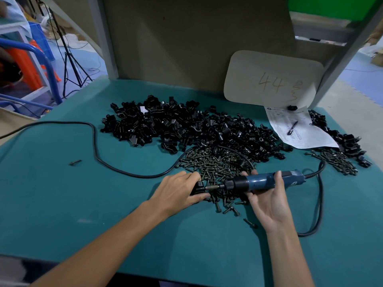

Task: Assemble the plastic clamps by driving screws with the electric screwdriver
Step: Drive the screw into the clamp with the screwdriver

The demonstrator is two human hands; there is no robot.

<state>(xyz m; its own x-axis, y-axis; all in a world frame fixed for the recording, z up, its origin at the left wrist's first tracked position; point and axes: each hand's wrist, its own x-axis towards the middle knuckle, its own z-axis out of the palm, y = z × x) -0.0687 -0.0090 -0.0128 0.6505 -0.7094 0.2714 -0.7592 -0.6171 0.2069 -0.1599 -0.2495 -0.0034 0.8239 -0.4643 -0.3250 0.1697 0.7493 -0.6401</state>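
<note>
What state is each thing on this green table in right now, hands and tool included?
left hand, grips the clamp.
right hand, holds the electric screwdriver.
electric screwdriver, lying level, bit pointing into the clamp.
clamp, held down on the table.
screws, loose heap behind the hands.
clamp parts, loose pile farther back.
pen, lying on the paper sheet.
cable, slack, looped across the table.

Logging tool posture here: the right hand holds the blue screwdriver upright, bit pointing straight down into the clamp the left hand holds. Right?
Not upright. The head view shows the right hand holding the blue screwdriver lying roughly level, bit pointing sideways into the clamp the left hand holds.
</note>
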